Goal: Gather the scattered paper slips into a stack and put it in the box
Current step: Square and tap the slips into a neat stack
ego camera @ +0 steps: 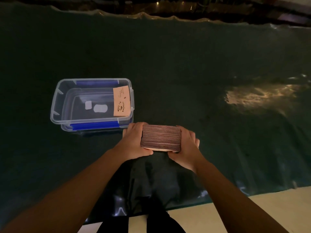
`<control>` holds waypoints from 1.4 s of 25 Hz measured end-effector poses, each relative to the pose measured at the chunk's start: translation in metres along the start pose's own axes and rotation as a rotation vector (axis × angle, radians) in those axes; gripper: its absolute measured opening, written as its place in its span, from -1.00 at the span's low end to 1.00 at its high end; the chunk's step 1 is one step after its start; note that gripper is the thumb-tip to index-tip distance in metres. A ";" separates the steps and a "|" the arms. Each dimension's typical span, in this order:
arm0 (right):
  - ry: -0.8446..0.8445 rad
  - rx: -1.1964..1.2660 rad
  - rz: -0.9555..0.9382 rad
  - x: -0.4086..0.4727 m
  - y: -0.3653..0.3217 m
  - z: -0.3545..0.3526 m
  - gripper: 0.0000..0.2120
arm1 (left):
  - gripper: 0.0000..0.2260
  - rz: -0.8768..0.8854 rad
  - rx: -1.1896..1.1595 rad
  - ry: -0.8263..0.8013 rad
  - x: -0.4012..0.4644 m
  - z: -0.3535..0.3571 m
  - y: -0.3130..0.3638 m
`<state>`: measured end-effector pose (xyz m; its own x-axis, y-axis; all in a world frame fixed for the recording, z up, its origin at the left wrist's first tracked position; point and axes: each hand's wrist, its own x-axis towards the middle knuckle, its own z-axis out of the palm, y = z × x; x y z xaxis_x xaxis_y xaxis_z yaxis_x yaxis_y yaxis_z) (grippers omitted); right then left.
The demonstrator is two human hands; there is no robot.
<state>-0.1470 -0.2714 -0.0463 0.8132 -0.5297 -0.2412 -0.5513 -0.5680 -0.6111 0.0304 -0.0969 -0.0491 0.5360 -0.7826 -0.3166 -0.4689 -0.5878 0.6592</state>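
A: Where's the stack?
B: Pressed between both hands, left hand and right hand gripping its ends, above the dark cloth.
A: The box?
B: At ten o'clock, one slip inside

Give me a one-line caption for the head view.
Both hands, left and right, hold the paper stack beside the open box.

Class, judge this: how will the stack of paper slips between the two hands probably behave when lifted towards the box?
The stack shows many loose edges, so it may fan apart if the squeeze loosens. Its thickness suggests it is probably stiff as a block.
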 end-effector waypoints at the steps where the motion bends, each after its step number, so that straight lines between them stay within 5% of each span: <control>1: -0.026 -0.032 0.008 0.000 0.001 0.001 -0.03 | 0.03 -0.008 0.047 -0.035 0.001 0.002 -0.002; 10: -0.040 0.052 0.035 0.002 0.005 0.003 -0.15 | -0.02 0.029 0.138 0.018 0.008 0.014 -0.009; 25: -0.110 -0.045 0.069 0.012 0.016 0.007 -0.02 | 0.06 0.012 0.308 -0.033 0.016 0.015 -0.010; 30: -0.160 0.062 0.157 0.004 0.003 -0.001 -0.11 | 0.00 -0.022 0.099 -0.053 0.005 0.004 -0.004; 35: -0.180 0.359 0.184 -0.013 -0.024 -0.013 -0.09 | -0.22 -0.065 -0.426 -0.157 -0.018 -0.025 0.000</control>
<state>-0.1462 -0.2588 -0.0189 0.7445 -0.4652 -0.4789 -0.6163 -0.2030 -0.7609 0.0379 -0.0774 -0.0264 0.4266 -0.7880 -0.4439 -0.0902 -0.5255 0.8460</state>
